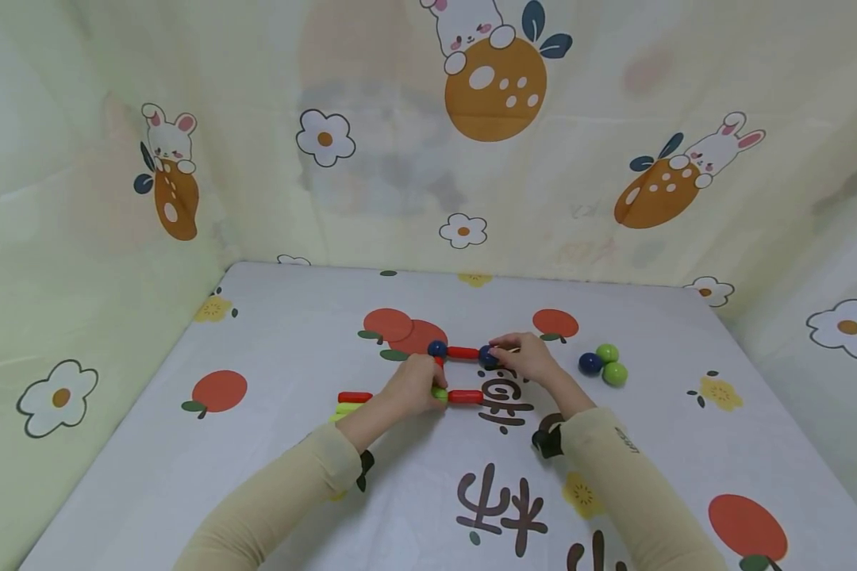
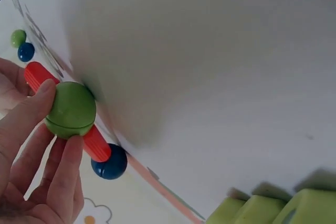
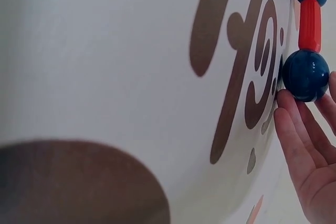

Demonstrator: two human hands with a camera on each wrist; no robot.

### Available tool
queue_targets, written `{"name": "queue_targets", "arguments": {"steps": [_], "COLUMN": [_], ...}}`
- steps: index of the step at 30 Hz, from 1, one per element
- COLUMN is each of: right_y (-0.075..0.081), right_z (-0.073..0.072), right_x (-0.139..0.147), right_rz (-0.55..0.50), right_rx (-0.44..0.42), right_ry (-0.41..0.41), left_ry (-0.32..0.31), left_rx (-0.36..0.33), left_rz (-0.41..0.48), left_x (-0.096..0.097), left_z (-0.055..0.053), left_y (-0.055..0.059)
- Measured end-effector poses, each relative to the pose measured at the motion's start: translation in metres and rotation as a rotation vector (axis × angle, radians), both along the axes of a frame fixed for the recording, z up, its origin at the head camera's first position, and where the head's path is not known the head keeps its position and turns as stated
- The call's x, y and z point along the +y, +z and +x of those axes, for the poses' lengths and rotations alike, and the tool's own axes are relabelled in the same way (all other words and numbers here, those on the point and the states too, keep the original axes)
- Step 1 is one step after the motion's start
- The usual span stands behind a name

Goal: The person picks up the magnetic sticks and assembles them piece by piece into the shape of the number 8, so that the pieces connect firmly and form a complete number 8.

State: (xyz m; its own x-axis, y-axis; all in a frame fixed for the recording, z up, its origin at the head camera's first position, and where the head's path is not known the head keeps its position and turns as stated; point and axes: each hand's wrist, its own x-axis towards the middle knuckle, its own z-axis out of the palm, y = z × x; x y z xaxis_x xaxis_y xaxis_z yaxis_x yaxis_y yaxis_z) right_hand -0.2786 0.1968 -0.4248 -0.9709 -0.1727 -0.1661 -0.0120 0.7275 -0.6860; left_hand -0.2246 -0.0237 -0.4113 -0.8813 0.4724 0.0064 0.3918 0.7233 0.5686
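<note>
My left hand (image 1: 413, 386) pinches a green ball (image 2: 72, 106) between thumb and fingertips. One red rod (image 1: 466, 397) sticks out of this ball to the right. A second red rod (image 2: 97, 144) links it to a dark blue ball (image 1: 437, 349) farther back. From that corner ball another red rod (image 1: 463, 353) runs right to a second dark blue ball (image 3: 305, 75). My right hand (image 1: 532, 358) holds this end ball with fingertips and thumb. Together the joined pieces make an open-sided frame on the tabletop.
Beside the left forearm lie a loose red rod (image 1: 355, 397) and several lime-green rods (image 2: 299, 208), partly hidden by the arm. To the right, a loose blue ball (image 1: 590, 364) sits with two green balls (image 1: 615, 374). Printed cloth (image 1: 257, 182) hangs behind the table.
</note>
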Motion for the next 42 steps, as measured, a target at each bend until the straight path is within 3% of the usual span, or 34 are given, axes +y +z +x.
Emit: {"name": "queue_targets", "arguments": {"steps": [10, 25, 29, 42], "right_y": [0.004, 0.018, 0.023, 0.036], "right_z": [0.007, 0.024, 0.029, 0.044], "right_x": [0.009, 0.048, 0.060, 0.099], "right_rz": [0.018, 0.038, 0.045, 0.092], "right_rx": [0.036, 0.207, 0.260, 0.281], "right_ry": [0.020, 0.039, 0.018, -0.092], "left_ry": [0.022, 0.023, 0.018, 0.016], "left_rx": [-0.010, -0.011, -0.007, 0.006], "left_rz": [-0.033, -0.040, -0.040, -0.052], "left_x": [0.001, 0.003, 0.003, 0.004], "left_z": [0.000, 0.002, 0.002, -0.001], "left_y": [-0.005, -0.002, -0.002, -0.003]}}
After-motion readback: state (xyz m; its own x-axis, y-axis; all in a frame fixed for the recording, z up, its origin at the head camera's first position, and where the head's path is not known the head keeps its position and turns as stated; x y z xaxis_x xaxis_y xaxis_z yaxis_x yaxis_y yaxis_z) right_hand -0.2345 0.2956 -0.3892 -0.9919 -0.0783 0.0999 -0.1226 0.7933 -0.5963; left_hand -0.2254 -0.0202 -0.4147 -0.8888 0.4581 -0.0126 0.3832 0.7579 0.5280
